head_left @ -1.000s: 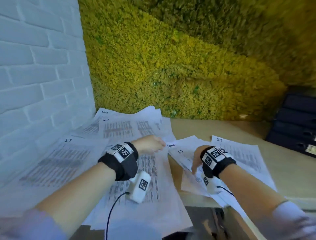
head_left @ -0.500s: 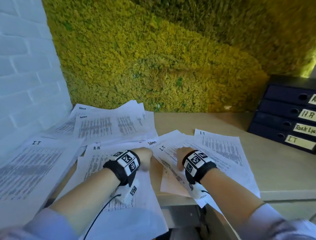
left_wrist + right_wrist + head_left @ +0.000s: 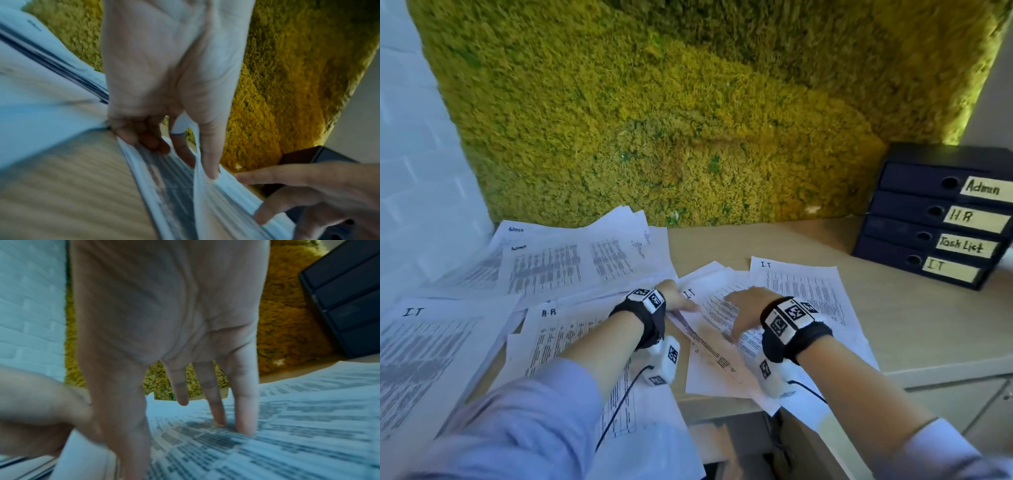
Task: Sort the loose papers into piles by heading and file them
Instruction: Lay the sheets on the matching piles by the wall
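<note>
While the left hand pinches the near edge of a white printed sheet headed "I.T", lifting it off the tabletop, the right hand rests straight fingers flat on it. Its small print is blurred and unreadable. Both wrists cover its lower part.

Bright, cool daylight washes the white brick wall on the left almost featureless, while a warm glow leaks along the right edge of the moss panel. The head view bends at its borders, sleeves smeared at the bottom corners. Both wrist views are dimmer and bluish: the sheets streak with motion blur, print smudged, the palms close up are soft and shadowed.
</note>
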Available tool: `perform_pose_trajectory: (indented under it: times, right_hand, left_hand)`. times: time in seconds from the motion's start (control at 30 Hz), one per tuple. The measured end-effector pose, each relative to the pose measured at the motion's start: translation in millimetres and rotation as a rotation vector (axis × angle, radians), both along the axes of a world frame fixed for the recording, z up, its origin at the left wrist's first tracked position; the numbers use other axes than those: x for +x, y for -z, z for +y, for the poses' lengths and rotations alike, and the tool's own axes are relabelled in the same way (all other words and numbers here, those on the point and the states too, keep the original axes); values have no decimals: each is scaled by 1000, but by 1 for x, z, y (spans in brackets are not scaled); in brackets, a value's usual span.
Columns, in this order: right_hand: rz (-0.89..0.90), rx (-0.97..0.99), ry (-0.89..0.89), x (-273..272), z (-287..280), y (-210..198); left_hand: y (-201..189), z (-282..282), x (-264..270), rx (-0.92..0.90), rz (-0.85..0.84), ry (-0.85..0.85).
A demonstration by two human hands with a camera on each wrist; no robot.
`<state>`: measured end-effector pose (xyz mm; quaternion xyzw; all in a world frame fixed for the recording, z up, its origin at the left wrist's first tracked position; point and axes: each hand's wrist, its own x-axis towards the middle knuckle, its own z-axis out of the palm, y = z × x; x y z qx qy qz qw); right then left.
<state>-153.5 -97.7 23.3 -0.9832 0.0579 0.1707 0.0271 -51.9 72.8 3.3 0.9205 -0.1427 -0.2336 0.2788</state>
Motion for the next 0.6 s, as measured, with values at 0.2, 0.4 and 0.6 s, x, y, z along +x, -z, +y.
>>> perform_pose_trajectory:
  times: [0.2, 0.4, 0.6]
  right_hand:
    - [-133, 466, 409, -4, -65, -6]
    - [-70, -84, 545, 1, -172, 40]
    - [-86, -49, 488, 1, -155, 28]
  left_hand:
    - [18, -25, -15, -352, 283, 21]
    - [26, -2, -14, -599, 282, -77]
    - [37, 10, -4, -816, 477, -215]
